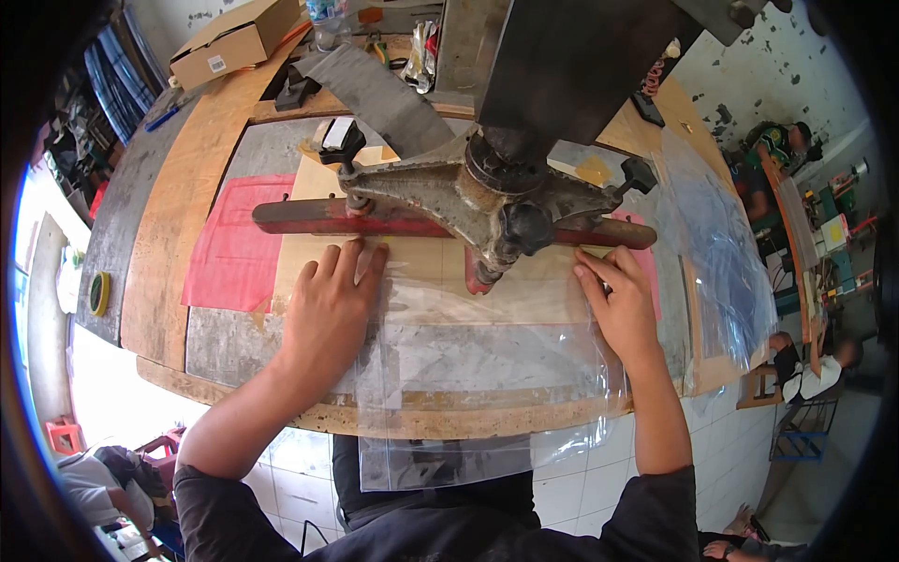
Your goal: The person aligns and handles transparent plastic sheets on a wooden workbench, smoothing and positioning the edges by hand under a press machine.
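Observation:
A clear plastic sheet (487, 375) lies under the press and hangs over the table's front edge toward my lap. My left hand (328, 300) rests flat at its left edge, fingers stretched out and their tips close to the red press bar (412, 228). At the sheet's right edge, my right hand (620, 304) has thumb and index finger drawn together on the plastic. Beneath the sheet is a pale yellowish board (421, 304), with a pink sheet (234, 248) sticking out at the left. The metal press head (496, 183) stands over the bar.
A stack of clear plastic sheets (721, 262) lies at the table's right. Behind the press are a cardboard box (234, 42) and a grey metal strip (384, 98). A yellow tape roll (99, 293) sits at far left. Other people are seated at the right and lower left.

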{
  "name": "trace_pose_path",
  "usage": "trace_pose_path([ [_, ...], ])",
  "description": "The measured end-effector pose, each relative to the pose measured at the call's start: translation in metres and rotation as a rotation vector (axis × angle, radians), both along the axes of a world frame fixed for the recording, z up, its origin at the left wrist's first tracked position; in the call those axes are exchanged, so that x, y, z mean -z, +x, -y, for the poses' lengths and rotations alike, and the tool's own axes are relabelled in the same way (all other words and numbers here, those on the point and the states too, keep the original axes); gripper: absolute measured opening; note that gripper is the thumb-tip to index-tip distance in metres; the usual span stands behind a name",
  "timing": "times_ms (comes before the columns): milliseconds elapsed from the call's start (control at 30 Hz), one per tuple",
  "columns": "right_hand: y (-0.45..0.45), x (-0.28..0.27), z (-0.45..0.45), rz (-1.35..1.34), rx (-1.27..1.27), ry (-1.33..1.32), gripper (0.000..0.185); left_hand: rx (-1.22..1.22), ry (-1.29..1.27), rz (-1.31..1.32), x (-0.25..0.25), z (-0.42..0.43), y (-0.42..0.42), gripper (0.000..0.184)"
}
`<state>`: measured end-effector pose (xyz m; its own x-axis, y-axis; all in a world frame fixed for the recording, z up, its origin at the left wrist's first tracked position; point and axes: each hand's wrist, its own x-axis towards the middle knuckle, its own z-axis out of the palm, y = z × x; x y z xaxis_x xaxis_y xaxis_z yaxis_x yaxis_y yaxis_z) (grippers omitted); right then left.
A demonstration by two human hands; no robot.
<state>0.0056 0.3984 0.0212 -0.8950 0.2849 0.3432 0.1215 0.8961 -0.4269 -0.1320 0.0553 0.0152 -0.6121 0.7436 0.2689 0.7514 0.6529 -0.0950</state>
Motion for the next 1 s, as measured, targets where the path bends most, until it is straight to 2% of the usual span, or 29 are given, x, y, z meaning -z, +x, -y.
trace_pose_path([
  [267,0.001,0.004,-0.002,-0.040,-0.015,-0.007,0.026,0.026,0.009,-0.045,0.008,0.003,-0.006,0.055],
  [467,0.012,0.005,-0.010,-0.106,-0.081,0.080,0.024,0.047,0.066,-0.102,0.015,0.005,-0.006,0.046],
  [567,0.021,0.004,-0.015,-0.099,-0.141,0.041,0.026,0.084,0.099,-0.014,0.015,0.014,-0.010,0.038],
  [600,0.026,0.003,-0.017,-0.063,-0.139,-0.061,0.028,0.078,0.099,-0.027,0.015,0.018,-0.003,0.038],
  [733,0.060,-0.011,-0.007,-0.029,-0.092,-0.339,0.030,0.040,0.294,0.102,0.016,0.039,0.046,0.040],
  [767,0.071,-0.004,-0.006,-0.035,-0.098,-0.336,0.030,0.048,0.353,0.094,0.021,0.045,0.055,0.040],
  [833,0.088,0.016,-0.006,-0.250,-0.143,-0.164,0.029,0.012,0.482,0.147,0.020,0.053,0.076,0.039],
  [1000,0.112,0.020,0.007,-0.313,-0.050,-0.315,0.028,-0.088,0.624,0.199,0.025,0.063,0.105,0.028],
])
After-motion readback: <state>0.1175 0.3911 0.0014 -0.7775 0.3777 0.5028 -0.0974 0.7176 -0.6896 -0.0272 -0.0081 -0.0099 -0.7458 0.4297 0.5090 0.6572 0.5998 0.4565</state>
